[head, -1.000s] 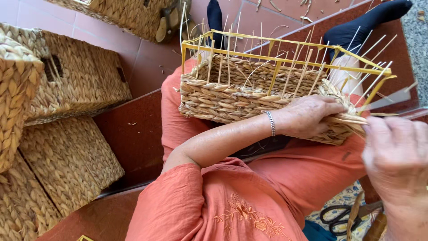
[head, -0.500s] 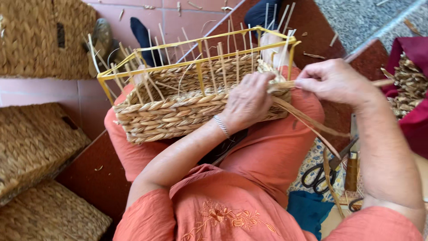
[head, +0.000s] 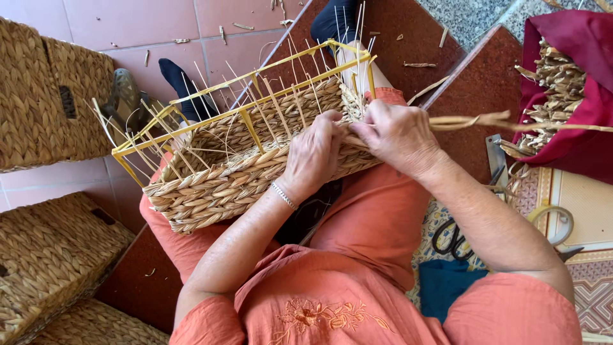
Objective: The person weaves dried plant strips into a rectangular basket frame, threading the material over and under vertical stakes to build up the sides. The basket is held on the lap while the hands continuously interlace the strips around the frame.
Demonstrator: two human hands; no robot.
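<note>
Centrally, a half-woven basket (head: 255, 153) is shown resting on the person's lap, its yellow wire frame (head: 249, 102) and thin upright stakes (head: 300, 89) rising above the finished rows of plaited straw. The left hand (head: 313, 156) is pressed over the near wall of the basket, fingers curled down onto the top row, closed on the weave rather than open. The right hand (head: 399, 137) is set just beside it, touching it at the fingertips, and is closed in a pinch on a twisted straw strand (head: 491, 121).

The strand is seen to run from the pinch out past the right hand, towards a red cloth bundle of straw (head: 562, 96); its long axis lies almost level across the view, with the free end pointing away from the basket. The basket's own long axis is slanted, from low beyond the left hand to high above both hands, with the open mouth turned up and slightly towards the camera.

Risk is judged as follows. If the pinch is loosened, tension may be lost and the newest row left slack. If the strand is pulled too hard, a stake may be bent or the brittle straw snapped. The basket, held only by the lap and the left hand, may tip forward if that pressure is lifted.

Finished woven baskets (head: 51, 96) are stacked well beyond the left hand; scissors (head: 450, 239) lie below the right forearm.
</note>
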